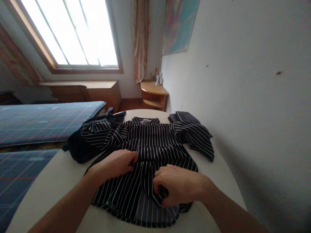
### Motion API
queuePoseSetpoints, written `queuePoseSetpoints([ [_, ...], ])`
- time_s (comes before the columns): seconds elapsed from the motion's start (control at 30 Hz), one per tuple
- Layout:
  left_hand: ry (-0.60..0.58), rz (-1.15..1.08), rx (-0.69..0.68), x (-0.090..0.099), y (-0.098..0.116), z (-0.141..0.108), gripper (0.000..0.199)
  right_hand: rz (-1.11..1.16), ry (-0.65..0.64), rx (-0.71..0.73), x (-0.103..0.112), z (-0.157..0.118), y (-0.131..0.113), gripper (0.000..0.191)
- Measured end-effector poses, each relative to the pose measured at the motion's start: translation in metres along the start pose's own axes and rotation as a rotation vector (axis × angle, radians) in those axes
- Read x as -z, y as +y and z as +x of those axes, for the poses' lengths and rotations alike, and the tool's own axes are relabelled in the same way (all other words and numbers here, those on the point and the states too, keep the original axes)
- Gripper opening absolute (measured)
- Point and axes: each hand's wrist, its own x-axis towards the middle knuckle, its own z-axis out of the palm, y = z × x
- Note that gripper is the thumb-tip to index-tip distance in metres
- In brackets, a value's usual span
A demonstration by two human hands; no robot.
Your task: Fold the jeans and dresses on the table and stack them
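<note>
A black shirt with white stripes lies front up on a round pale table, its collar turned toward the far edge and its hem toward the person, presumably so that the whole front falls within reach of both hands. The left hand rests on the middle of the front with its fingers curled, perhaps to steady the cloth there; whether any fabric is pinched cannot be told. The right hand bends over the lower front near the hem, thumb and fingers curled around a dark fold, and it too hides whether it truly grasps the cloth. The front edge parts there, so a greyer inner side shows. A dark garment is bunched at the table's left, and folded dark cloth sits at the far right, partly under a sleeve, likely set aside to leave the middle for the shirt. Counted up, there are two hands, one spread shirt, one table, one window, two curtains, one wall picture, one corner shelf and two blue plaid surfaces at the left; how many pieces form the side bundles is unclear.
</note>
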Motion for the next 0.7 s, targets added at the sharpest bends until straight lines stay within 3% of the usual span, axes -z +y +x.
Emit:
queuePoseSetpoints([
  [0.1,-0.002,-0.01,-0.006,0.0,-0.002,0.0,0.016,0.091,0.089,0.013,0.008,0.001,0.002,0.012],
  [0.23,0.004,-0.049,0.0,0.002,-0.001,0.0,0.008,0.233,0.353,-0.01,0.017,0.002,0.001,0.024],
  [0.3,0.014,-0.057,-0.009,0.004,0.001,0.0,0.01,0.298,0.418,-0.012,0.015,0.004,-0.002,0.03],
  [0.37,0.018,-0.048,-0.011,0.005,0.003,-0.001,0.014,0.383,0.339,0.068,0.01,0.006,-0.007,0.03],
  [0.5,0.022,-0.018,0.005,0.006,0.006,-0.002,0.022,0.453,0.032,0.247,-0.001,0.011,-0.011,0.028],
  [0.7,0.112,-0.093,-0.062,0.005,0.013,0.0,0.01,0.328,0.065,0.104,0.006,0.007,0.005,0.021],
])
